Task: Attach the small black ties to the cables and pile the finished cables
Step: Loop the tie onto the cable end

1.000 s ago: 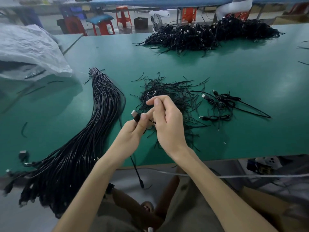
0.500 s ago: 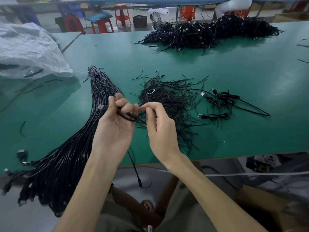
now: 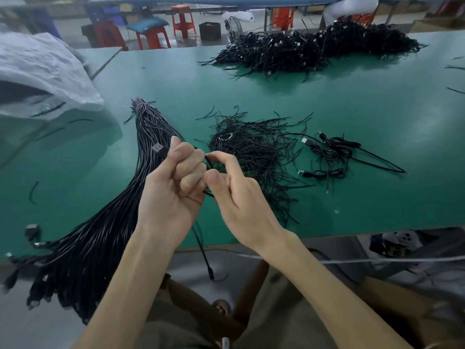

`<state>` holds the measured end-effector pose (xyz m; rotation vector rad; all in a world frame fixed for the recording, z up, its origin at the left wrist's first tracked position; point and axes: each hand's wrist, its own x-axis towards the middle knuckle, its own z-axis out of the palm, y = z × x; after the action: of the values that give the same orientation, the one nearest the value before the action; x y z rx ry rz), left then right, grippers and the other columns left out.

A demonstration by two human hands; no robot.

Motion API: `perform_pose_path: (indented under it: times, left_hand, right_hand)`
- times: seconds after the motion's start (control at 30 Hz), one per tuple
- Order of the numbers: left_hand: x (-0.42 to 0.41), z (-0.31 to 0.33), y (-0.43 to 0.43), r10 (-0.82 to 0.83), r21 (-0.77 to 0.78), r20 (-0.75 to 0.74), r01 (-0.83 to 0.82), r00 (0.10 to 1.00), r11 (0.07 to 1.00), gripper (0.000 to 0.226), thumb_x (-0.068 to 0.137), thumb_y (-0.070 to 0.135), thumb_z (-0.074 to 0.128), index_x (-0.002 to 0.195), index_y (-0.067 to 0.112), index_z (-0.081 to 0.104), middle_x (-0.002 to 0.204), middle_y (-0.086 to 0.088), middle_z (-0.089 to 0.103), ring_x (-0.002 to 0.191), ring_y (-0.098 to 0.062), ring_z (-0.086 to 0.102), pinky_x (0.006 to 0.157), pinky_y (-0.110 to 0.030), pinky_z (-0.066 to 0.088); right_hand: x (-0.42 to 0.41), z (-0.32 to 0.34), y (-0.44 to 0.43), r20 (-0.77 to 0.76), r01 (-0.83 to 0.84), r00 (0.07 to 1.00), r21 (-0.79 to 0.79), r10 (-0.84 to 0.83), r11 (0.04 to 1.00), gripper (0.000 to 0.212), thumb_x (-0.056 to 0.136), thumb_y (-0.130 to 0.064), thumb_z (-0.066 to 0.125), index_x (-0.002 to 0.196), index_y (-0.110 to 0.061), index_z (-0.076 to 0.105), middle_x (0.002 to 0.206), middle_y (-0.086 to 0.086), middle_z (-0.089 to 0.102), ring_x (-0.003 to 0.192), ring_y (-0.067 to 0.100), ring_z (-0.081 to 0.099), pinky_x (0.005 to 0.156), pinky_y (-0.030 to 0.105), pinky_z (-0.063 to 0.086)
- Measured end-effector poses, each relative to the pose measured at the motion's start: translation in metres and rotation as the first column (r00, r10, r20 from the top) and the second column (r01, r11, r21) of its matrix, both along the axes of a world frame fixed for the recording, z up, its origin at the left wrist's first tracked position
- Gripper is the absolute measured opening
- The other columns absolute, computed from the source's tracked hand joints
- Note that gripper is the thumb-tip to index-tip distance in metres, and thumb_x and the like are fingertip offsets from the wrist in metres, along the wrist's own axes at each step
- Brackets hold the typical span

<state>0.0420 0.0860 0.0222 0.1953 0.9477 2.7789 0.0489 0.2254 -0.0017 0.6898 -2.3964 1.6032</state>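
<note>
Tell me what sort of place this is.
Likely a cable-assembly workshop: a long green worktable carries a thick bundle of black cables, a heap of loose ties and a far pile of cables, with plastic stools behind.

Soft, diffuse light falls evenly on the green table (image 3: 352, 117), leaving a faint sheen and shallow shadows under the far cable heap (image 3: 314, 51). The wide-angle lens bows the table's edges, and the lower-left corner smears into blur while the centre stays sharp.
</note>
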Motion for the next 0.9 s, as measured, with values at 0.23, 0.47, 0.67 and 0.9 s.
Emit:
perform_pose_path:
  times: [0.23, 0.47, 0.67, 0.9]
  left_hand:
    - [0.004, -0.008, 0.019, 0.056, -0.103, 0.023, -0.053, 0.998, 0.993, 0.040, 0.106, 0.035, 0.042, 0.070, 0.020, 0.052, 0.060, 0.009, 0.032, 0.052, -0.007, 0.026, 0.057, -0.018, 0.038]
    - [0.007, -0.020, 0.022, 0.029, -0.148, 0.069, -0.019, 0.997, 0.989, 0.046, 0.102, 0.035, 0.043, 0.064, 0.019, 0.065, 0.094, -0.002, 0.071, 0.093, -0.018, 0.068, 0.095, -0.031, 0.055]
    - [0.004, -0.021, 0.015, -0.088, -0.290, 0.005, 0.085, 0.996, 0.953, 0.040, 0.103, 0.035, 0.044, 0.087, 0.011, 0.073, 0.109, -0.007, 0.074, 0.097, -0.020, 0.071, 0.089, -0.030, 0.057]
    - [0.001, -0.020, 0.000, -0.231, -0.403, -0.093, 0.176, 0.968, 0.898, 0.040, 0.108, 0.035, 0.039, 0.092, 0.010, 0.066, 0.103, -0.014, 0.071, 0.100, -0.026, 0.068, 0.093, -0.036, 0.055]
  right_hand:
    - [-0.007, 0.003, 0.007, 0.179, -0.126, 0.978, 0.096, 0.108, 0.987, 0.079, 0.086, -0.056, 0.072, 0.150, -0.029, 0.034, 0.124, -0.008, 0.066, 0.113, 0.006, 0.063, 0.097, 0.035, 0.053]
    - [-0.015, -0.005, 0.016, 0.337, -0.099, 0.928, -0.190, 0.159, 0.977, 0.044, 0.089, -0.029, 0.080, 0.124, -0.008, 0.064, 0.127, 0.001, 0.068, 0.127, 0.013, 0.059, 0.112, 0.044, 0.044]
    - [-0.012, -0.011, 0.016, 0.315, -0.011, 0.945, -0.244, 0.090, 0.970, 0.020, 0.090, -0.018, 0.078, 0.108, -0.015, 0.072, 0.096, 0.003, 0.076, 0.098, 0.021, 0.072, 0.095, 0.045, 0.056]
    - [-0.003, -0.007, 0.014, 0.223, -0.018, 0.971, -0.272, 0.081, 0.962, 0.033, 0.086, -0.013, 0.077, 0.117, -0.019, 0.067, 0.098, 0.001, 0.072, 0.095, 0.020, 0.069, 0.090, 0.036, 0.057]
